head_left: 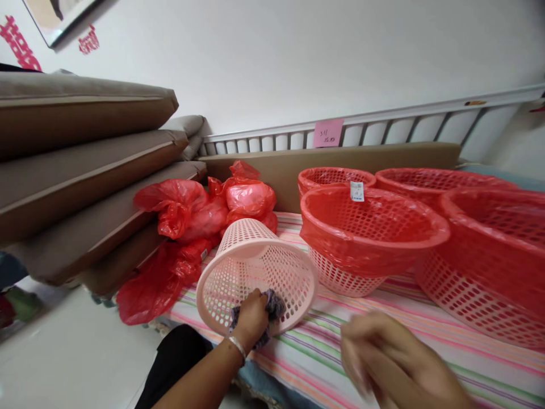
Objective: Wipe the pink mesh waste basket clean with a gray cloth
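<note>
A pale pink perforated basket (259, 267) lies on its side on the striped bedsheet (323, 346), its mouth facing me. My left hand (252, 316) reaches into that mouth and grips a purple-grey cloth (275, 305) pressed against the inner rim. A silver bracelet circles the left wrist. My right hand (383, 358) hovers blurred in the lower right foreground, fingers loosely apart, holding nothing I can see.
Several pink baskets lined with red plastic bags (370, 233) stand to the right on the bed. Bulging red plastic bags (200, 210) sit behind the lying basket. Brown cushions (80, 170) are stacked at the left. A white railing (383, 128) with a pink note runs along the wall.
</note>
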